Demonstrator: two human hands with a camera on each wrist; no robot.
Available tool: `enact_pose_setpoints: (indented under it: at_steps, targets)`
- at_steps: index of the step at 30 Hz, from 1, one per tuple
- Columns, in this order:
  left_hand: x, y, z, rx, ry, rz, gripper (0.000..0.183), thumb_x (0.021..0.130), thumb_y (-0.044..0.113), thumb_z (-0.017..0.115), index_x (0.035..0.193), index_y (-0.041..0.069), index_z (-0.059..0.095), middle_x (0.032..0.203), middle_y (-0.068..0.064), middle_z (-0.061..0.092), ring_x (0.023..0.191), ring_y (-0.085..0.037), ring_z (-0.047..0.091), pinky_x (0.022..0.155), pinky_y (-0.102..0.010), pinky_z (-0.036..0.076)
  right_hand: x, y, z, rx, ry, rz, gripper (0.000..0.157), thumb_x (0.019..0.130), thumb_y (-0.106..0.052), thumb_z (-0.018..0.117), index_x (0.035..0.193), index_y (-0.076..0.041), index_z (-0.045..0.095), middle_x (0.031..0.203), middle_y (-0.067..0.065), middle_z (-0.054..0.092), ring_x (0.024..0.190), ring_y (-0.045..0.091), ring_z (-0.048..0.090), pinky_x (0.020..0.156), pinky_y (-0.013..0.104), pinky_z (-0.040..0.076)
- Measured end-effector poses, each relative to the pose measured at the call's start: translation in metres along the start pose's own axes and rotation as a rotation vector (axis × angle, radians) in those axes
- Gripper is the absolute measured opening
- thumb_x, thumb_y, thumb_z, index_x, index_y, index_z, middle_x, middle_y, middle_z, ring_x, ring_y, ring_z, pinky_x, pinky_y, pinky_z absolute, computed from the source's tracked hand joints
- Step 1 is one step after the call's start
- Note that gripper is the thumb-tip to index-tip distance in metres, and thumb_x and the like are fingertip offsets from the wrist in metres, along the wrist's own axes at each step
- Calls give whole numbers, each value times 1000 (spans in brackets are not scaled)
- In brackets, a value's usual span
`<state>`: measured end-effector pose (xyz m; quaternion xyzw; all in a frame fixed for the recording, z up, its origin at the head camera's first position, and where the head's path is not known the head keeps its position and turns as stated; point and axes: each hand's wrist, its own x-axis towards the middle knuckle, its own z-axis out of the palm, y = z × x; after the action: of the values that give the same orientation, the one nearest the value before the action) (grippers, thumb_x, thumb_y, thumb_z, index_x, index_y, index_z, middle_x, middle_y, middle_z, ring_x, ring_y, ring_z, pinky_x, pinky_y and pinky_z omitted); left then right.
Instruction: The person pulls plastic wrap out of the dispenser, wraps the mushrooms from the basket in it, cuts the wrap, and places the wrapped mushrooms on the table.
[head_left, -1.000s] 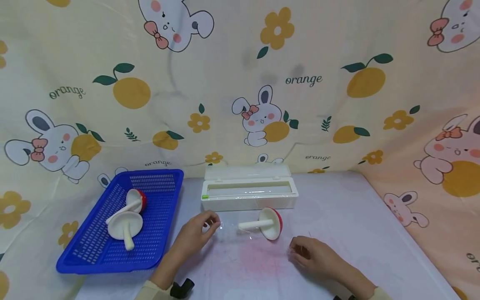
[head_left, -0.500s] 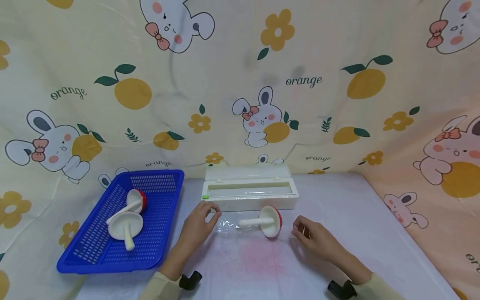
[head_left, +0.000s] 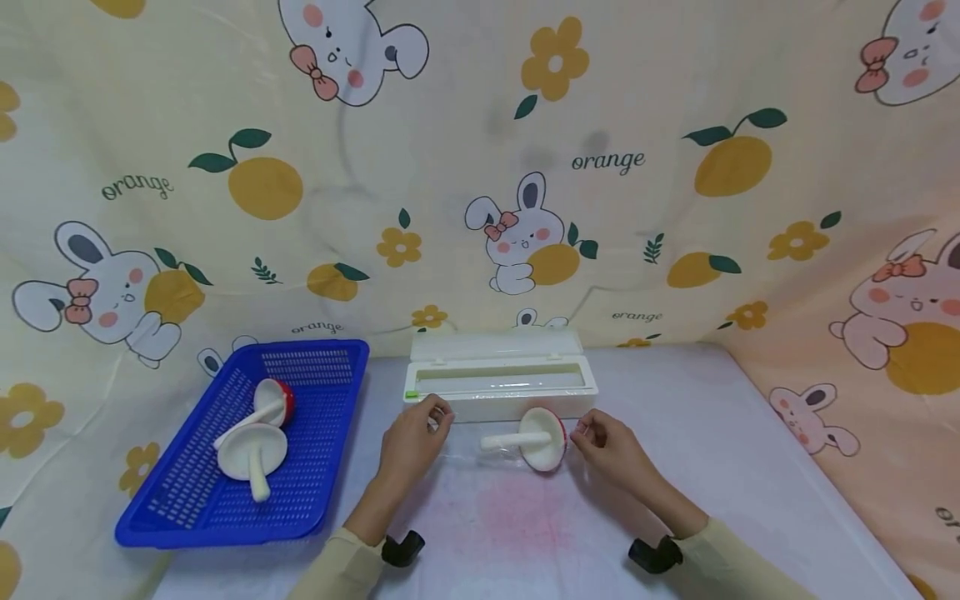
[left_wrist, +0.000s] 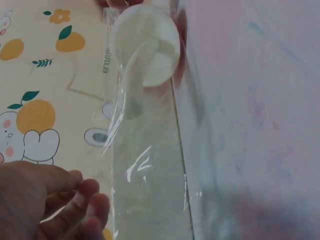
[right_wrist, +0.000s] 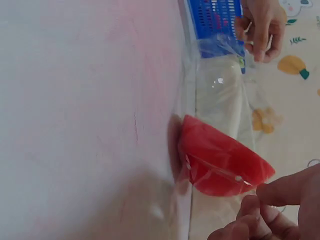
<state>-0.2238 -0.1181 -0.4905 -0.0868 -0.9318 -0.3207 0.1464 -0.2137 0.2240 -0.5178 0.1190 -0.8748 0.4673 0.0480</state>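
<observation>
A cream backdrop (head_left: 442, 142) printed with rabbits, oranges and flowers stands behind a white-covered table (head_left: 660, 392) in the head view. Near the middle, a toy mushroom (head_left: 532, 437) lies on its side, stem toward nine o'clock, red-edged cap toward three. Just beyond it, at eleven o'clock, sits a white box (head_left: 495, 407) with its lid raised. The left hand (head_left: 415, 440) is at the mushroom's nine o'clock and the right hand (head_left: 611, 450) at its three o'clock, apart from each other. Farther out at nine o'clock, a blue basket (head_left: 318, 467) holds two more toy mushrooms (head_left: 253, 454). A pink stain marks the cover at six o'clock.

In the left wrist view, clear film (left_wrist: 137, 172) runs from six o'clock up over the mushroom at twelve. At seven o'clock, the left thumb and fingertips pinch the film's edge.

In the right wrist view, the film stretches over the red cap and stem. At four o'clock, the right thumb and forefinger pinch its edge beside the cap; the left hand shows at two o'clock.
</observation>
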Motion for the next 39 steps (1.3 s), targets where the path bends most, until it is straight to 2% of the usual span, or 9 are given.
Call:
enact_pose_setpoints:
  at_steps: [5, 10, 16, 18, 25, 29, 34, 39]
  targets:
    - [1, 5, 7, -58, -23, 4, 6, 101, 20, 76, 106, 20, 74, 98, 5, 77, 82, -11, 70, 64, -35, 54, 5, -2, 5, 113, -15, 92, 18, 101, -4, 74, 109, -1, 59, 73, 5, 61, 46, 14, 53, 44, 27, 48]
    - [-1, 8, 12, -73, -47, 42, 14, 102, 19, 75, 116, 16, 75, 106, 2, 77, 87, -14, 72, 66, -33, 56, 7, -3, 10, 140, 4, 115, 28, 98, -1, 77, 111, -2, 52, 79, 9, 60, 53, 18, 57, 46, 33, 55]
    - [-5, 10, 22, -46, -106, 104, 20, 101, 18, 76, 121, 17, 74, 115, 2, 76, 95, -19, 74, 70, -34, 57, 9, -2, 15, 96, 65, -13, 22, 93, 4, 80, 103, -2, 61, 84, 9, 64, 69, 16, 64, 50, 31, 57]
    - [-7, 10, 25, -35, -133, 128, 22, 101, 19, 77, 122, 17, 74, 117, 1, 75, 98, -20, 74, 72, -35, 57, 9, -2, 17, 87, 81, -27, 20, 92, 6, 80, 102, -3, 65, 88, 8, 67, 75, 16, 66, 52, 30, 58]
    - [-13, 8, 38, 60, -229, 197, 34, 94, 25, 86, 125, 18, 73, 121, 1, 73, 103, -20, 71, 80, -37, 58, 7, -1, 21, 42, 50, -12, 22, 94, 4, 79, 111, -6, 72, 103, 6, 74, 89, 20, 70, 62, 28, 60]
    - [-14, 10, 42, 105, -273, 217, 39, 90, 23, 89, 125, 17, 73, 121, -1, 71, 110, -24, 68, 87, -43, 57, 3, 1, 21, 4, 24, -98, 30, 93, 4, 80, 119, -7, 70, 110, 6, 74, 95, 24, 70, 66, 28, 61]
    - [-12, 12, 52, 154, -257, 240, 37, 87, 21, 90, 119, 17, 71, 113, 0, 69, 104, -22, 65, 85, -41, 53, -1, 5, 21, -42, -15, -233, 50, 86, 4, 87, 129, -8, 64, 121, 6, 69, 103, 30, 69, 77, 37, 64]
    - [-8, 12, 63, 213, -216, 240, 34, 86, 22, 91, 113, 17, 71, 107, 2, 69, 97, -20, 63, 81, -37, 53, -3, 7, 21, -79, -52, -273, 61, 85, -1, 91, 136, -12, 59, 127, 3, 66, 107, 27, 66, 81, 40, 63]
